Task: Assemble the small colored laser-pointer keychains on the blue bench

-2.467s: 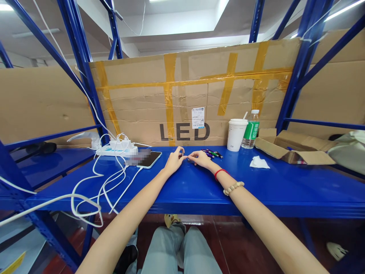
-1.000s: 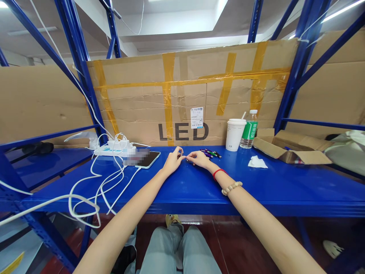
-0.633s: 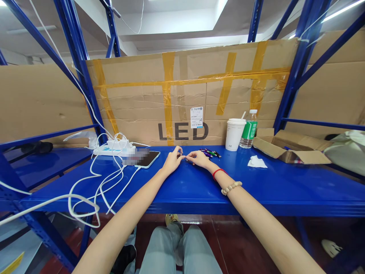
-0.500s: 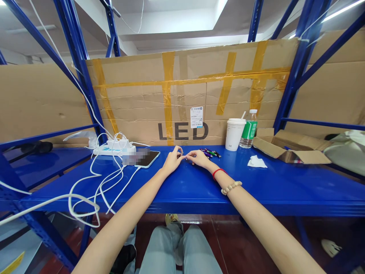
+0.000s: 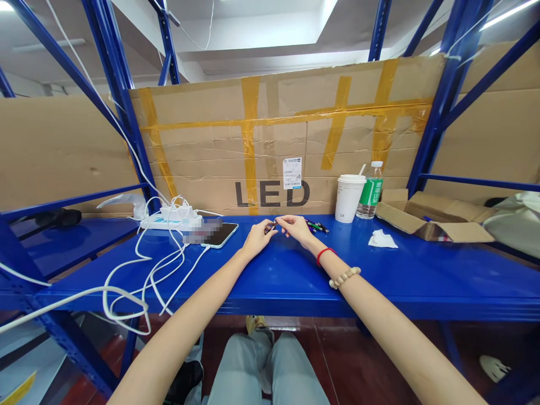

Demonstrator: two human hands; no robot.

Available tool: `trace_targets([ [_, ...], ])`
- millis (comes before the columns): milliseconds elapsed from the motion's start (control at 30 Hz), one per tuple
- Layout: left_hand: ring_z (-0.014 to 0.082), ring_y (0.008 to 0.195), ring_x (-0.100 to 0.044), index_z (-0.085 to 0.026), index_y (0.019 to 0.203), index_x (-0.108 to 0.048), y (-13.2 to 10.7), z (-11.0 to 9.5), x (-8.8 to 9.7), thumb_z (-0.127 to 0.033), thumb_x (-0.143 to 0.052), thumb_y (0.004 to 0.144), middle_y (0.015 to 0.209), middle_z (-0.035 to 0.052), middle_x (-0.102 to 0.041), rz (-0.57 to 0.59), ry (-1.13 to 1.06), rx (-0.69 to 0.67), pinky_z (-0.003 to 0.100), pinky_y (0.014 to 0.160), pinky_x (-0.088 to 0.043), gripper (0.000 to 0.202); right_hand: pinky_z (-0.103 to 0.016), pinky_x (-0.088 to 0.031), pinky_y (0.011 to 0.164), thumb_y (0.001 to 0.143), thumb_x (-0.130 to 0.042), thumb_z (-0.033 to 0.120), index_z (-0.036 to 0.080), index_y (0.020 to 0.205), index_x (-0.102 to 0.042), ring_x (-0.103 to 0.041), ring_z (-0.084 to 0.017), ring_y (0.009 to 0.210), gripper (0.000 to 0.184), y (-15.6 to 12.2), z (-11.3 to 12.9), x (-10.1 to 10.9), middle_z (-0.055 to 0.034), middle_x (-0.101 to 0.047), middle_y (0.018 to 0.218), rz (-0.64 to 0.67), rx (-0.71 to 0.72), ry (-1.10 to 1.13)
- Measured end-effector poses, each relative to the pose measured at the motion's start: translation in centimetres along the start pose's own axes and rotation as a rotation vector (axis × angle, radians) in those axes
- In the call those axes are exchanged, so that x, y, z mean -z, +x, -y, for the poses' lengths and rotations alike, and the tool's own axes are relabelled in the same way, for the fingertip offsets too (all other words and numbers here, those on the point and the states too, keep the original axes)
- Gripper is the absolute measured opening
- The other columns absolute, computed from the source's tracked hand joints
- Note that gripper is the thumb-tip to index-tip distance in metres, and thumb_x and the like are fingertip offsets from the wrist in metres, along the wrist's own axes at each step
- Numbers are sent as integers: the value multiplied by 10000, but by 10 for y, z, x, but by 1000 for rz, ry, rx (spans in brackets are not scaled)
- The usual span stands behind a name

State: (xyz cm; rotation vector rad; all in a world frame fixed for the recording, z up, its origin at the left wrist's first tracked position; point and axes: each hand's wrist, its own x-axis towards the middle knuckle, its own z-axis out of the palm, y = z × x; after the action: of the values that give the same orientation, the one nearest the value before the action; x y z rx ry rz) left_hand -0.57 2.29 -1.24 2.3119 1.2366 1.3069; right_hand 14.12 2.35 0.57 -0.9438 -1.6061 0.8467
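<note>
Grip: the left hand (image 5: 256, 239) pinches a small dark item (image 5: 270, 227) over the blue shelf (image 5: 274, 275); the right hand (image 5: 295, 228), now raised, pinches its end, suggesting work has shifted there. Pens (image 5: 323, 227) lie just beyond.

I am holding both my arms out in front of me. My left arm (image 5: 189, 323) is slanting in from one side, and my right arm (image 5: 386, 318) is slanting in from the other. My left hand (image 5: 255, 239) is bending its fingers and pinching near its thumb (image 5: 269, 235). My right hand (image 5: 297, 229) is showing its back and pinching too. My fingertips are sitting close together in the middle.
</note>
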Motion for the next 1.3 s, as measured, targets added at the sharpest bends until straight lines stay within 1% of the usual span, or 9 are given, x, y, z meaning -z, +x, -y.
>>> trace_targets([
  [67, 122, 603, -571, -170, 908, -553, 0, 1, -1, -250, -529, 745, 745, 20, -626, -3, 8, -2, 240, 624, -446, 183, -156, -379, 375, 681, -575, 397, 94, 819, -647, -420, -40, 392, 340, -1, 1, -1, 4, -555, 524, 23, -11, 7],
  [233, 142, 679, -594, -164, 950, -548, 0, -1, 0, -224, -464, 787, 795, 41, -644, -8, 8, -23, 251, 688, -454, 193, -150, -369, 360, 655, -601, 382, 90, 784, -650, -425, -43, 415, 324, 0, 1, -1, -13, -568, 554, -2, -21, 17],
  [433, 139, 762, -592, -183, 986, -538, -2, -8, 4, -212, -398, 824, 842, 26, -638, -2, 53, -73, 240, 751, -436, 216, -150, -369, 357, 623, -617, 397, 99, 750, -653, -450, -59, 457, 326, -1, 1, 0, -20, -573, 576, 13, -8, 52],
  [567, 132, 734, -580, -183, 958, -544, -4, -11, 6, -221, -344, 848, 785, 15, -622, 0, 127, -95, 238, 737, -427, 231, -155, -360, 351, 619, -615, 399, 110, 742, -652, -450, -63, 457, 317, -2, 1, -2, -23, -582, 587, 2, 9, 46],
  [633, 135, 787, -570, -181, 934, -544, -4, -12, 6, -223, -338, 850, 848, 24, -617, -16, 142, -93, 236, 750, -422, 226, -158, -359, 349, 611, -624, 395, 114, 779, -649, -457, -65, 457, 329, -3, 2, -3, -30, -598, 619, -10, 18, 45],
  [867, 149, 926, -536, -246, 967, -512, -11, -20, 11, -296, -296, 865, 995, 1, -588, 40, 212, 64, 266, 785, -413, 244, -165, -358, 341, 607, -619, 393, 115, 816, -649, -456, -66, 443, 349, -5, 5, -5, -40, -607, 639, 14, 40, -3],
  [1067, 147, 858, -556, -236, 975, -496, -13, -18, 12, -325, -278, 869, 912, 1, -609, 148, 180, 115, 265, 737, -423, 258, -171, -338, 325, 583, -634, 387, 110, 787, -654, -418, -53, 389, 345, -4, 0, -5, -19, -585, 569, 46, 11, -32],
  [1200, 151, 847, -561, -224, 991, -495, -13, -19, 12, -336, -335, 848, 891, 6, -618, 134, 143, 93, 260, 733, -421, 242, -181, -345, 336, 573, -639, 411, 100, 779, -654, -409, -53, 386, 374, -6, 3, -4, -9, -567, 539, 36, 0, -1],
  [1300, 160, 872, -562, -246, 990, -503, -14, -27, 15, -350, -315, 852, 948, 5, -613, 78, 131, 91, 267, 733, -420, 255, -193, -354, 349, 575, -637, 441, 101, 787, -654, -375, -45, 367, 401, -7, 8, -4, 7, -543, 506, 21, 20, 39],
])
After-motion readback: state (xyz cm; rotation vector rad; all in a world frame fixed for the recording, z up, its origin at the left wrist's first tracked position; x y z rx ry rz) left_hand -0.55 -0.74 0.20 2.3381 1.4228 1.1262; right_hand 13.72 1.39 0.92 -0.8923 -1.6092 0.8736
